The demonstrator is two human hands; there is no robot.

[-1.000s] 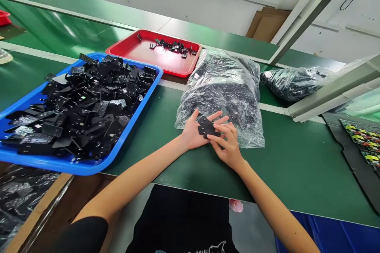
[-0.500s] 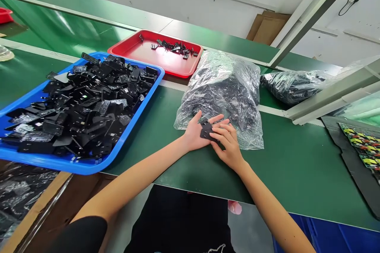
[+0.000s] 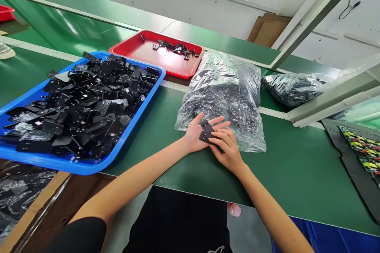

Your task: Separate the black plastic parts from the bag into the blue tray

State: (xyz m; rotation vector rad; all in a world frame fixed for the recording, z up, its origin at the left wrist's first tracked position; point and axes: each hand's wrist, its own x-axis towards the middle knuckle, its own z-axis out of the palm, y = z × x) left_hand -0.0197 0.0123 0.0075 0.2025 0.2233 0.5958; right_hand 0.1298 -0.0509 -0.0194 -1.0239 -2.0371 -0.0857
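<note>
My left hand [image 3: 195,134] is turned palm up, its fingers stretched out and spread. Across that palm lies a small flat black plastic piece [image 3: 206,133] with slots or holes in it. My right hand [image 3: 227,148] closes bent fingers on the piece's right edge; the thumb is low beside it. Both hands are over the green table, just in front of a clear plastic bag [image 3: 227,87] filled with dark parts. To the left, a blue tray [image 3: 135,120] is heaped with similar black pieces, some with a glossy clear face.
Behind the blue tray is a red tray [image 3: 133,49] with a few small black parts. Another filled bag [image 3: 297,85] lies beyond a slanted metal post [image 3: 335,97]. Circuit boards [image 3: 360,142] rest on a black sheet [image 3: 341,146] at the right.
The view has shifted very slightly. Both hands stay in nearly the same place, with the black piece still between them.
</note>
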